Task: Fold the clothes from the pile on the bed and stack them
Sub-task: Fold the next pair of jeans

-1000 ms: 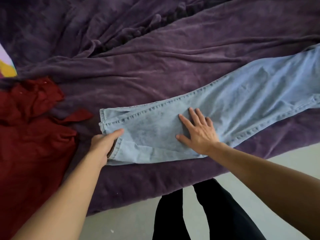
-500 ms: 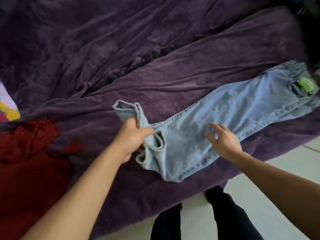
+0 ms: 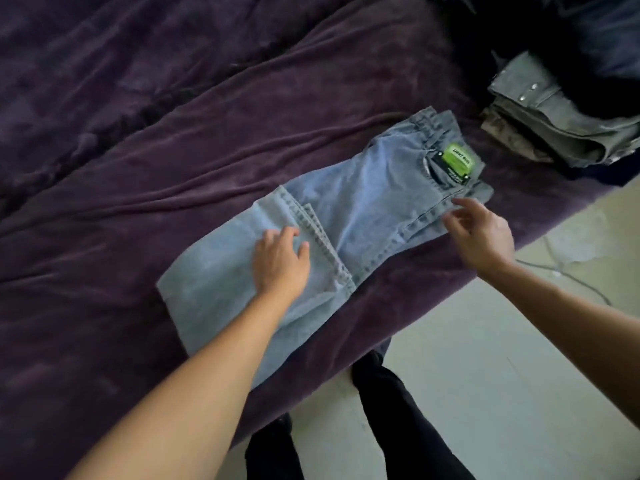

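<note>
Light blue jeans (image 3: 374, 199) lie on the purple blanket (image 3: 173, 140), their leg ends folded over toward the waist, hems lying across the middle. A green and black tag (image 3: 455, 164) shows near the waistband. My left hand (image 3: 280, 261) rests flat on the folded-over leg part, fingers relaxed. My right hand (image 3: 481, 233) hovers at the waist end near the bed's edge, fingers loosely spread, holding nothing that I can see. A stack of folded grey clothes (image 3: 550, 123) sits at the upper right.
The bed's edge runs diagonally from lower left to right; pale floor (image 3: 485, 358) lies beyond, with a thin cable (image 3: 568, 275) on it. My dark-trousered legs (image 3: 398, 410) stand by the bed. Dark clothing (image 3: 588, 36) lies behind the grey stack.
My left hand carried the leg ends over and laid them on the jeans, then flattened on top. My right hand moved from mid-leg to the waist end. The view shifted right; red garment gone.
</note>
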The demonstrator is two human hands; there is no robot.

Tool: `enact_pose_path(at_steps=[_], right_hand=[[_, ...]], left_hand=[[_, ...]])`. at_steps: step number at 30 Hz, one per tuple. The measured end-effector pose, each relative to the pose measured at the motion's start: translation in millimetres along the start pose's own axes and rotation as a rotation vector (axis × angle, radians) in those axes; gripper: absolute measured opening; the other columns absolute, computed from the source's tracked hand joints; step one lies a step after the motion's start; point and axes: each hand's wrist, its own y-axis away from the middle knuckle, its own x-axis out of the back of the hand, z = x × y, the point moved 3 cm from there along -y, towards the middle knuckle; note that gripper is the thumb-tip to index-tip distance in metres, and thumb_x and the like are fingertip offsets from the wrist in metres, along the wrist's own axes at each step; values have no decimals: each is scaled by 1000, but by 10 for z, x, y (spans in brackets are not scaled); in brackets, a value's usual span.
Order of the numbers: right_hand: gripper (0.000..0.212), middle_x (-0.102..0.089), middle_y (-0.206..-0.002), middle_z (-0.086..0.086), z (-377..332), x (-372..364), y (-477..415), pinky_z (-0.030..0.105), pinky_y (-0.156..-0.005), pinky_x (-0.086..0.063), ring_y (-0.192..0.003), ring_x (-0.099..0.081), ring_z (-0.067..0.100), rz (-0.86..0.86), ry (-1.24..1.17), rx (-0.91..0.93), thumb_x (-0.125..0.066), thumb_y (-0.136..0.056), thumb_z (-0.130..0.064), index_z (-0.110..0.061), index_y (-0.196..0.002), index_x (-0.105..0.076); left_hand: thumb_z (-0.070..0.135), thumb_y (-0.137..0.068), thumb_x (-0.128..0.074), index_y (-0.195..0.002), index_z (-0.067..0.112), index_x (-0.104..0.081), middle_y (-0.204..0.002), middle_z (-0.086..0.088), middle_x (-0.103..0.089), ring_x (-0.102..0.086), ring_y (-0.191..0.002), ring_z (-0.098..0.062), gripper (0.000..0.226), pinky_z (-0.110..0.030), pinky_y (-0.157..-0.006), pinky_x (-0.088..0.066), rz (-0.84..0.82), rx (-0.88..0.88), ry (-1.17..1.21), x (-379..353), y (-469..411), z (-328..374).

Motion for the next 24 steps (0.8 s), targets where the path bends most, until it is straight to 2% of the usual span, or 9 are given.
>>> enact_pose_path(at_steps=[2, 5, 8, 10, 14, 17, 18, 20, 24], right_hand=[[41, -65, -117, 3, 128, 187, -391, 39, -94, -45, -112, -57, 26, 56, 28, 14, -58, -90, -39, -23, -128, -56], [62, -55, -130, 10, 231, 334, -1026, 39, -98, -41, -121, -49, 29, 30, 44, -77, -61, -85, -49, -22, -137, -45], [97, -53, -137, 5, 317, 221, -1462, 41, -103, -43, -124, -51, 28, -133, -94, -249, -67, -66, -72, -21, -143, -38], [100, -58, -130, 1, 336, 103, -1566, 39, -97, -47, -115, -57, 25, -179, -93, -289, -71, -58, -74, -21, -138, -43], [49, -73, -92, 8, 146, 34, -1469, 46, -68, -60, -76, -71, 27, -373, -365, -403, -85, -68, -37, -15, -107, -64], [32, -73, -83, 6, -243, 238, -1288, 32, -54, -59, -62, -71, 16, -386, -483, -273, -82, -73, -21, -14, -100, -67], [27, -73, -86, 4, -423, 310, -1214, 28, -54, -58, -63, -70, 12, -350, -488, -172, -80, -74, -21, -16, -97, -67], [23, -73, -88, 1, -865, 422, -965, 33, -65, -60, -72, -70, 13, -319, -456, 38, -79, -74, -24, -21, -93, -67], [32, -68, -85, -7, -1731, 237, -170, 35, -69, -54, -78, -66, 17, -412, -294, 330, -74, -73, -35, -24, -101, -62]], left_hand=[[50, -93, -45, -140, 30, -40, -148, -12, -29, -27, -136, -31, 51, -44, -108, -27, 37, -49, -247, -142, 63, -13], [74, -85, -28, -150, 39, 1, -160, -12, 4, 6, -146, -34, 80, -55, -114, -9, -122, -21, -405, -478, 37, -19], [81, -75, -10, -145, 38, 22, -158, -15, 17, 15, -144, -38, 88, -61, -114, -6, -179, -16, -531, -746, -4, -45], [80, -77, -11, -145, 37, 24, -157, -14, 20, 17, -144, -37, 88, -61, -114, -4, -189, 7, -554, -790, -56, -46], [76, -84, -28, -148, 39, 14, -159, -9, 16, 12, -146, -33, 85, -55, -115, -8, -250, 4, -547, -664, -42, -28], [57, -91, -44, -148, 29, -26, -155, -10, -21, -23, -142, -30, 66, -47, -111, -24, -63, 47, -321, -365, -11, -31], [47, -93, -50, -143, 21, -39, -147, -13, -36, -36, -133, -32, 57, -46, -106, -31, 43, 101, -201, -229, 24, -81], [27, -92, -57, -130, 6, -53, -126, -21, -53, -49, -118, -38, 43, -46, -98, -38, 198, 216, -30, 27, 143, -309], [15, -89, -58, -120, 5, -59, -117, -21, -57, -53, -110, -39, 33, -47, -92, -44, 286, 413, -9, 494, 560, -926]])
